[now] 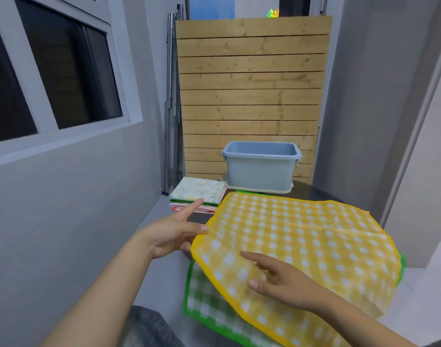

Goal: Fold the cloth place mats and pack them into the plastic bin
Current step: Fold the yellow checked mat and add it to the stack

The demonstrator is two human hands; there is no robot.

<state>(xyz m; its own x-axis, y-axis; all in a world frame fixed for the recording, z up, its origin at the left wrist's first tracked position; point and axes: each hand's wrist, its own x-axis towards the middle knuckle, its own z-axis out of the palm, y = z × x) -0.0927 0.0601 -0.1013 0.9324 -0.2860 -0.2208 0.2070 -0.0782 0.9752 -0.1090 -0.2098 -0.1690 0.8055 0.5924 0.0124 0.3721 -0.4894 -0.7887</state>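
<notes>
- Yellow checked mat [297, 249]: I see it spread over a green checked mat [209, 304] on the dark table [302, 190]
- Left hand [174, 234]: thumb and lower fingers pinch the yellow mat's left edge; forefinger points straight out
- Right hand [282, 284]: fingers relaxed and spread, resting on the yellow mat's near left part
- Blue bin [260, 169]: beyond the mats, with a stack of folded mats [198, 194] to its left

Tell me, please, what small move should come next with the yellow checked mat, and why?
Probably fold it in half. The yellow mat lies unfolded over the green mat, the left hand pinches its left edge, and the right hand rests flat on it. The bin looks empty from here.
</notes>
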